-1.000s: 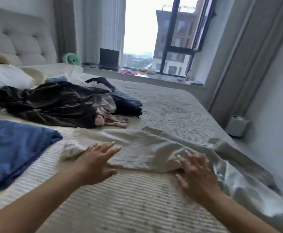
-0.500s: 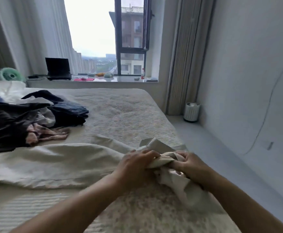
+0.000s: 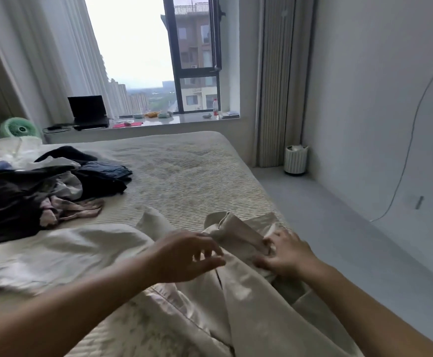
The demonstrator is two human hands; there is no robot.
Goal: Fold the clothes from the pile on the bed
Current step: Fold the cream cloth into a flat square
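With the right hand [image 3: 285, 256] pinching the pale beige cotton garment [image 3: 238, 235] and the left hand [image 3: 184, 256] loose-fingered, hovering above it — its trailing fabric could slip off the bed [image 3: 184, 176] — gravity's pull.

Matt beige cloth garment [image 3: 236, 292] with faint sheen, ribbed textured bedspread [image 3: 189, 181]

A green fan [image 3: 20, 128] stands at the far left beside the windowsill [image 3: 158, 122], where an open black laptop [image 3: 88, 112] and a small bottle [image 3: 215, 107] sit. A white ribbed bin [image 3: 295, 160], perhaps holding paper, stands on the floor against the wall.
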